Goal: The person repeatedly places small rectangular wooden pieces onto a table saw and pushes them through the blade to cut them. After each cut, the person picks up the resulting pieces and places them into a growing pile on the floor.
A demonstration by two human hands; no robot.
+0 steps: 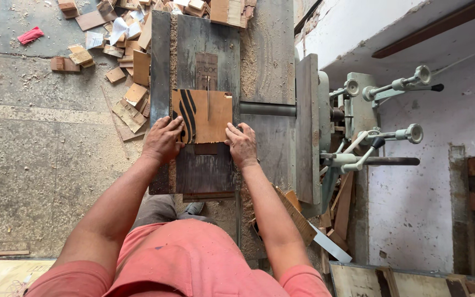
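At the centre of the frame, a flat brown wooden panel point(203, 115) with black curved stripes on its left part lies on the dark metal counter point(204, 170) of a table saw. The left hand point(163, 138) presses flat on the panel's lower left corner, fingers spread over the striped area, palm down and not curled around anything. The right hand point(242, 145) rests at the panel's lower right edge, fingers bent against the edge and touching it. A thin saw blade point(208, 98) stands in a slot that runs into the panel from its upper edge, just above the midpoint between the two hands. To the right of the counter, a grey metal fence point(307, 126) stands upright, and beyond it, at centre right, sit pale green levers and knobs point(391, 137) of the machine. In the upper left of the frame, wood offcuts point(122, 60) are scattered across the concrete floor point(39, 165), with a red rag point(30, 36) well apart from them.
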